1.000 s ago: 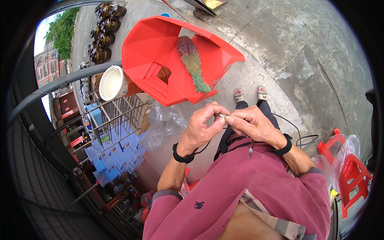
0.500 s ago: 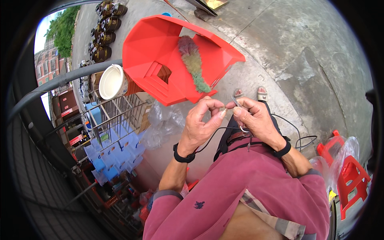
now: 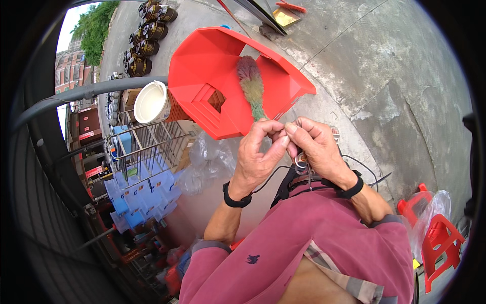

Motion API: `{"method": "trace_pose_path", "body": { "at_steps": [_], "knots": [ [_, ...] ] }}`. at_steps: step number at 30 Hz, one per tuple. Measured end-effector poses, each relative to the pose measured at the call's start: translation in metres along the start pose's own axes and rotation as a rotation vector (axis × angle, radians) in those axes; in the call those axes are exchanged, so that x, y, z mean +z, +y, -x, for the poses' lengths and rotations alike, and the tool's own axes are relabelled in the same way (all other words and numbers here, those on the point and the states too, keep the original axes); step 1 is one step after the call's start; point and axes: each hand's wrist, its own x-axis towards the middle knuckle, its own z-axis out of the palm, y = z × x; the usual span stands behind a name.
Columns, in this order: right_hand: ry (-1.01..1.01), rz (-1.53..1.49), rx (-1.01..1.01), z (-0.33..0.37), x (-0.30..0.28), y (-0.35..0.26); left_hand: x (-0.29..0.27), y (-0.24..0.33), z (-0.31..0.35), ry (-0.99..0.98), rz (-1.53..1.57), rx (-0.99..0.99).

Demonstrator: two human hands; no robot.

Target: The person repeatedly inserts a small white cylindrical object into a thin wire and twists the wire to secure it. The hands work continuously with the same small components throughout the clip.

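In front of my waist, both hands meet with their fingertips pinched together. My left hand [image 3: 259,154] is closed, thumb against fingers; what it pinches, if anything, is too small to make out. My right hand [image 3: 320,152] is closed too, its thumb and forefinger touching the left fingertips. Small shiny metal rings [image 3: 301,163] hang below the right fingers, partly hidden by them. Just beyond the hands, a fluffy duster [image 3: 250,83], purple to green, lies in a large red faceted plastic piece [image 3: 197,63]; the duster's lower end is behind my left hand.
Left of the red piece stands a white bucket [image 3: 151,103] near a metal wire rack [image 3: 147,144]. Blue translucent bins [image 3: 147,197] and clear plastic wrap [image 3: 207,159] are below. A red stool [image 3: 441,248] stands at right. Dark jars [image 3: 147,48] line the far left.
The pointed metal piece that stuck up by my right fingers no longer shows. My right fingers have closed in on the left fingertips, and the rings hang more plainly. The view has shifted slightly.
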Motion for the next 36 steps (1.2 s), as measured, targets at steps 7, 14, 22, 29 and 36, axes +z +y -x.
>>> {"method": "trace_pose_path", "body": {
  "at_steps": [7,14,22,29,36],
  "knots": [
    [-0.023,0.008,-0.056,-0.001,0.005,-0.009,-0.003,0.011,-0.005,0.04,0.026,0.03],
    [0.001,0.126,-0.125,0.0,0.01,-0.022,-0.006,0.015,-0.013,0.074,-0.346,0.279],
    [0.0,-0.005,-0.106,-0.009,0.013,-0.029,-0.004,0.015,-0.016,0.117,-0.211,0.185],
    [0.011,0.059,-0.131,-0.006,0.013,-0.031,-0.001,0.015,-0.018,0.17,-0.147,0.108],
    [0.061,0.142,-0.162,-0.012,0.001,-0.02,0.0,0.008,-0.023,0.154,-0.664,0.505]
  ]
}}
